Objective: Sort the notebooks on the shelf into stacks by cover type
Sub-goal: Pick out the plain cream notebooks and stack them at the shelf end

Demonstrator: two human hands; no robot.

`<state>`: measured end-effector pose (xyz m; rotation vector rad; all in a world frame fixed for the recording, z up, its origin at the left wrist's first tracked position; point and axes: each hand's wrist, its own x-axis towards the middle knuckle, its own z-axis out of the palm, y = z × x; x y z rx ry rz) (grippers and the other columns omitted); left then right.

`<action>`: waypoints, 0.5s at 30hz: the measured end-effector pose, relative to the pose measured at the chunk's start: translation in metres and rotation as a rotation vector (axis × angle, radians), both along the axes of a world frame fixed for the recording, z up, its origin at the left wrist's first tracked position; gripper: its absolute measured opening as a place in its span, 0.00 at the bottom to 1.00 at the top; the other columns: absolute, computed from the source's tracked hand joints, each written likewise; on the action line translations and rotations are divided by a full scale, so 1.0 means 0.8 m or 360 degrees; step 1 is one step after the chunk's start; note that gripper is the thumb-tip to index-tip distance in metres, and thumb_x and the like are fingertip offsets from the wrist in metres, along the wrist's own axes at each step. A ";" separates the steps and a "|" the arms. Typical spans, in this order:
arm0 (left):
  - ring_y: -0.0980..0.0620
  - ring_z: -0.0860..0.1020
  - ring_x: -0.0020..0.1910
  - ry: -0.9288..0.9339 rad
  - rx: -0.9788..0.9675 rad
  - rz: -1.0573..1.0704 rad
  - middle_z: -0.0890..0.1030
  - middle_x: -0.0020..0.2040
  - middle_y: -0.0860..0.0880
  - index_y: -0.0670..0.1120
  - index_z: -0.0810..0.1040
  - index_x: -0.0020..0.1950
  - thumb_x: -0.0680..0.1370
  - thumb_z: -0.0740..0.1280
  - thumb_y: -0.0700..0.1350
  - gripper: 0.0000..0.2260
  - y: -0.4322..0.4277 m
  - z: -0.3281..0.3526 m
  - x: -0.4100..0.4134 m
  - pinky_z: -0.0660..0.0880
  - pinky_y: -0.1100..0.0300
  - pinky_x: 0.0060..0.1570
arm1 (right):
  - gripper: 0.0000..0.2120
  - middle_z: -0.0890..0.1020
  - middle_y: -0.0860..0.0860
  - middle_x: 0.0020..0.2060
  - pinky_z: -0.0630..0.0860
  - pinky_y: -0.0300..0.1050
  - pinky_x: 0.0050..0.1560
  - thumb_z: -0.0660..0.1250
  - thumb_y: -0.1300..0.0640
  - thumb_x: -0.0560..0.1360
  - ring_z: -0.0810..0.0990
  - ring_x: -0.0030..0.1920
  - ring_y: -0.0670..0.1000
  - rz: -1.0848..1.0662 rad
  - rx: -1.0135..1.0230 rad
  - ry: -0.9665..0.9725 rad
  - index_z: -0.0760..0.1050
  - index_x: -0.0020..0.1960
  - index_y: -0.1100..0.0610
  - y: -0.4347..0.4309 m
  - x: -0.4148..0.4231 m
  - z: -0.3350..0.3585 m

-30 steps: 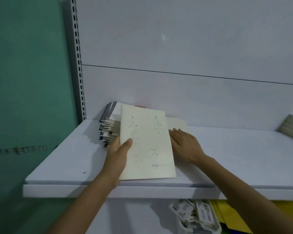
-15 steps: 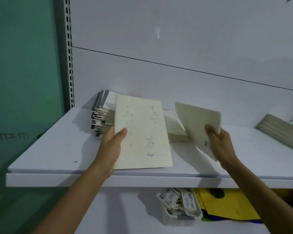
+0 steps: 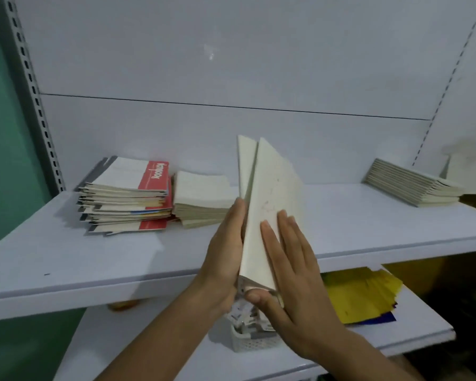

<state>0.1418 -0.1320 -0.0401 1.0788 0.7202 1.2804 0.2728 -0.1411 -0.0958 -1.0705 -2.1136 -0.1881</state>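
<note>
White metal shelving fills the head view: a smooth, matte shelf (image 3: 66, 259) with a pale back panel and slotted uprights, green wall to the left. Both hands are raised in front of the shelf edge, pressing two cream notebooks (image 3: 270, 204) together between them, the pair standing on end and fanned apart at the top. The left hand (image 3: 226, 259) lies flat against the near-left cover; the right hand (image 3: 289, 270) spreads its fingers (image 3: 283, 229) across the right cover, thumb tucked under the bottom corner. So both hands are closed on the pair — palms clamping rather than pinching.

On the shelf behind, at left, sits a ragged pile of red-and-white notebooks (image 3: 127, 199), edges splayed. Just beside it is a tidier cream stack (image 3: 201, 199), and well apart at far right a slanted grey-edged stack (image 3: 412, 182) leans against something I cannot make out.

These notebooks look thin, light and bendy, with soft card covers — matte, faintly printed, probably a bit slick against each other. I judge they slide easily, so support along the spine or bottom edge serves best, as the thumb gives now.

Below, a white mesh basket (image 3: 248, 342) and yellow sheets (image 3: 363, 295) rest on the lower shelf.
</note>
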 end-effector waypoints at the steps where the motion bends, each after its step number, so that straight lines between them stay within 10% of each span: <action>1: 0.52 0.82 0.52 0.0036 0.0025 -0.0054 0.84 0.54 0.51 0.52 0.78 0.61 0.77 0.55 0.62 0.22 -0.002 0.004 0.023 0.78 0.54 0.54 | 0.35 0.46 0.55 0.77 0.49 0.56 0.73 0.47 0.33 0.78 0.45 0.77 0.56 -0.0055 0.0020 -0.0018 0.44 0.78 0.51 -0.005 0.021 0.002; 6: 0.49 0.82 0.52 0.0178 0.0148 -0.0229 0.83 0.53 0.50 0.52 0.74 0.62 0.72 0.71 0.54 0.20 -0.017 0.013 0.145 0.79 0.50 0.51 | 0.36 0.48 0.57 0.77 0.51 0.58 0.72 0.48 0.34 0.78 0.46 0.77 0.58 -0.0289 0.0077 -0.0093 0.45 0.78 0.54 -0.034 0.144 0.000; 15: 0.50 0.82 0.52 0.0414 0.0207 -0.0411 0.82 0.55 0.50 0.52 0.73 0.62 0.79 0.64 0.42 0.12 -0.048 -0.027 0.374 0.81 0.52 0.47 | 0.37 0.44 0.55 0.77 0.46 0.52 0.75 0.52 0.35 0.77 0.43 0.77 0.55 -0.0511 -0.0124 -0.0119 0.45 0.78 0.54 -0.106 0.375 -0.039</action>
